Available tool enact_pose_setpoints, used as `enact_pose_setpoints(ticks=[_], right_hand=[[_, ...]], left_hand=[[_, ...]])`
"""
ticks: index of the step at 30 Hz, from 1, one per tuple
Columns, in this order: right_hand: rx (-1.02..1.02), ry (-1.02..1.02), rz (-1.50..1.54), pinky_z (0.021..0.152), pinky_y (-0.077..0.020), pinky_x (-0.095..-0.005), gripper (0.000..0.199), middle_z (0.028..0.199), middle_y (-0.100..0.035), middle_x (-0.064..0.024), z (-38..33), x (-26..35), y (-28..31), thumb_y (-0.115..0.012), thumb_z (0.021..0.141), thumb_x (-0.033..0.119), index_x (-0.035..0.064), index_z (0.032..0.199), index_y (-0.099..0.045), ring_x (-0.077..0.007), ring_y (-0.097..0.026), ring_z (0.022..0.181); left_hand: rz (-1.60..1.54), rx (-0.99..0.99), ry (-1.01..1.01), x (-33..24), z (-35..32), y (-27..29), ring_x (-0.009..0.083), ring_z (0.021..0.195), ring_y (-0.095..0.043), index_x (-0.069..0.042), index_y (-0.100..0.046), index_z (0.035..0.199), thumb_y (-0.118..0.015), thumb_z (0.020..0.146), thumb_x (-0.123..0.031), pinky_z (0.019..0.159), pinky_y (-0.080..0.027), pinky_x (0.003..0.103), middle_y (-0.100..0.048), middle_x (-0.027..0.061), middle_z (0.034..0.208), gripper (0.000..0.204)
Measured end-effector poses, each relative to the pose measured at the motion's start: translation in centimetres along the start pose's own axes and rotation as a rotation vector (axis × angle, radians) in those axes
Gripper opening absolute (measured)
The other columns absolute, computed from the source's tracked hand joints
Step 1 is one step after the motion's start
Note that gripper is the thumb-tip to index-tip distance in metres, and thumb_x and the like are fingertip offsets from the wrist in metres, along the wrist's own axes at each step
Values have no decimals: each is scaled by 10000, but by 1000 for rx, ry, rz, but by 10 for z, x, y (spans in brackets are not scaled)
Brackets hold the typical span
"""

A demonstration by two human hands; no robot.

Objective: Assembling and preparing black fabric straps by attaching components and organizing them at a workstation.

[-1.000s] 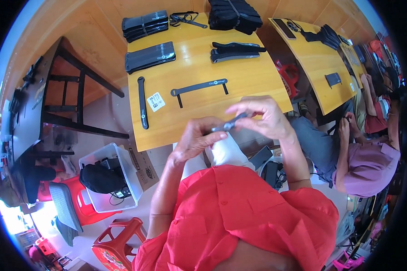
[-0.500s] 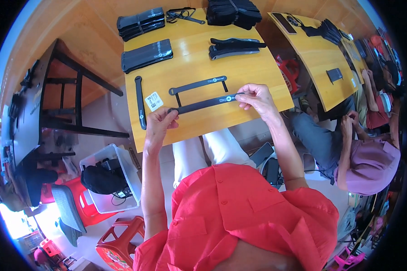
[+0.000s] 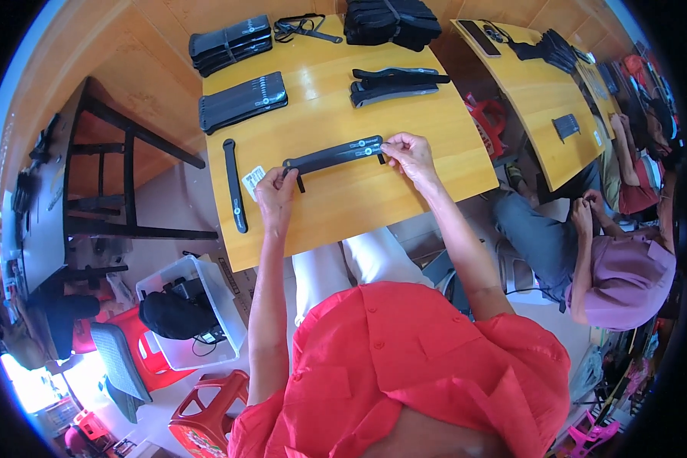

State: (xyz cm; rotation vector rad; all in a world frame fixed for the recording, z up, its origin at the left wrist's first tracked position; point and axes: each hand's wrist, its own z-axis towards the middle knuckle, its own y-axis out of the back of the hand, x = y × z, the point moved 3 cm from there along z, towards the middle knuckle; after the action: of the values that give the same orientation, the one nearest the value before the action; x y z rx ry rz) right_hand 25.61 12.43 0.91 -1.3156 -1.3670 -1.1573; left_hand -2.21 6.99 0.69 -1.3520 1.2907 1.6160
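I am laying a long black strap [image 3: 334,156] flat on the yellow wooden table [image 3: 359,206], just above the middle of the frame. My left hand [image 3: 276,197] is pinching the strap's left end between thumb and fingertips, and my right hand [image 3: 409,153] is pinching its right end the same way, so the strap is lying stretched between them, slightly tilted up to the right. It looks as if a second strap is lying under it, though I cannot tell for sure.

To the left of my left hand a small white tag [image 3: 253,182] is lying on the table, and further left a single black strap [image 3: 234,185] is running up and down. Toward the upper part of the frame, stacks of black straps [image 3: 242,101] and a loose pair [image 3: 393,82] are resting.

I judge that I am in the step of lining this strap up and setting it down. The next move calls for keeping both ends level and easing my pinches off without dragging it askew.

At the right of the frame, another person in a purple shirt [image 3: 626,276] is sitting at a neighbouring table [image 3: 542,99].
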Motion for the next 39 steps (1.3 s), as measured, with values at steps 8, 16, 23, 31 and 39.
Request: enact_pose_setpoints(ticks=[8, 16, 23, 31, 39], right_hand=[[-24, 13, 17, 394, -384, -192, 90, 597, -571, -21, 10, -3, -6, -678, 778, 61, -14, 791, -629, -67, -513, 464], [6, 68, -52, 418, -398, -190, 81, 598, -567, -22, 13, -8, -7, -646, 800, 56, -22, 799, -626, -66, -503, 465], [-30, -30, 6, 380, -381, -177, 81, 591, -559, -7, 10, -8, -6, -644, 808, 72, 2, 781, -615, -49, -504, 457], [-32, -63, 25, 368, -392, -174, 84, 597, -560, -6, 11, -6, -5, -633, 821, 80, 5, 793, -608, -47, -510, 448], [-46, -73, 21, 357, -376, -166, 75, 600, -552, 3, 11, -4, -6, -636, 813, 79, 21, 781, -602, -41, -497, 443]], left_hand=[[18, -122, -41, -4, -2, -5, 35, 538, -406, 31, -634, 821, -667, 794, -92, 484, -339, 197, -511, -31, 594, 130], [161, -146, -49, -3, -1, -2, 46, 528, -421, 22, -617, 825, -648, 808, -86, 491, -359, 203, -519, -11, 601, 113], [97, -158, 27, 0, 1, -7, 50, 515, -421, 15, -619, 821, -658, 802, -96, 488, -363, 204, -515, -11, 591, 120], [84, -168, 48, 6, 2, -7, 38, 515, -412, 18, -621, 821, -667, 802, -114, 482, -350, 200, -518, -28, 595, 141], [77, -163, 27, 7, 3, -8, 43, 518, -416, 14, -614, 819, -656, 814, -123, 482, -346, 202, -509, -28, 590, 143]])
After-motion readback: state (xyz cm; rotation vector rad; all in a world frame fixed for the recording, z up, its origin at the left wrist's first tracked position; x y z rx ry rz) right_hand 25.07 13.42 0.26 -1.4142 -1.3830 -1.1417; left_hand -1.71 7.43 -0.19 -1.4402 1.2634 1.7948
